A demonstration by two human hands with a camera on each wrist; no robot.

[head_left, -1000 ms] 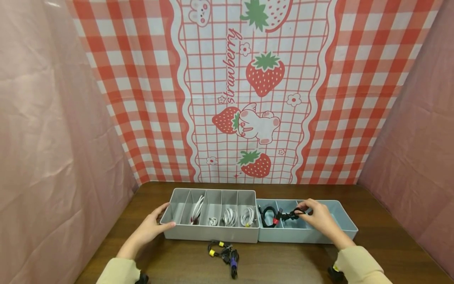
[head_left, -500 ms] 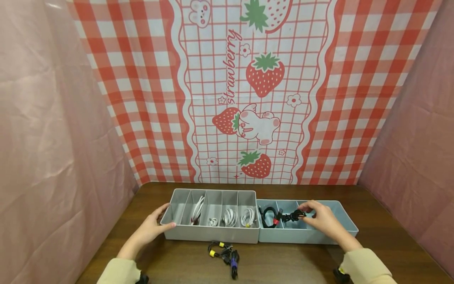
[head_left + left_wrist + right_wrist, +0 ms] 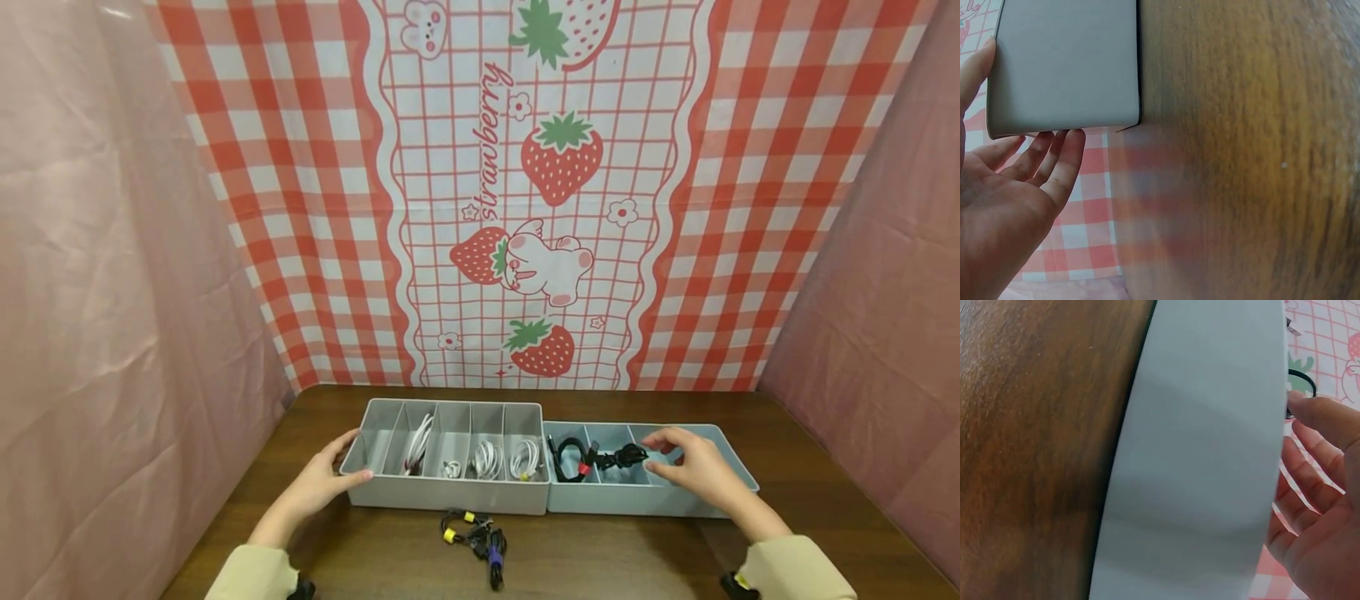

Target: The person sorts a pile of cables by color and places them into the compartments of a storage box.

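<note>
My left hand (image 3: 322, 471) holds the left front corner of a grey divided box (image 3: 446, 493), its thumb over the front rim and fingers against the end wall. In the left wrist view the fingertips touch that wall's edge. My right hand (image 3: 693, 467) hovers over the blue divided box (image 3: 622, 500), thumb and forefinger spread with nothing between them. Just left of those fingertips, a bundled black cable (image 3: 621, 456) lies in the blue box's second compartment. In the right wrist view, the blue box's front wall (image 3: 1197, 450) hides most of the cable.
Coiled white cables (image 3: 487, 460) sit in several grey compartments. A black cable with a red tie (image 3: 573, 460) lies in the blue box's left compartment. Black cables with yellow ties (image 3: 468, 525) and a purple-tied cable (image 3: 495, 558) lie on the wooden table (image 3: 600, 558) in front.
My right hand let go of the bundled black cable, which dropped into the second blue compartment, and moved right with its fingers spreading. My left hand stayed on the grey box.
</note>
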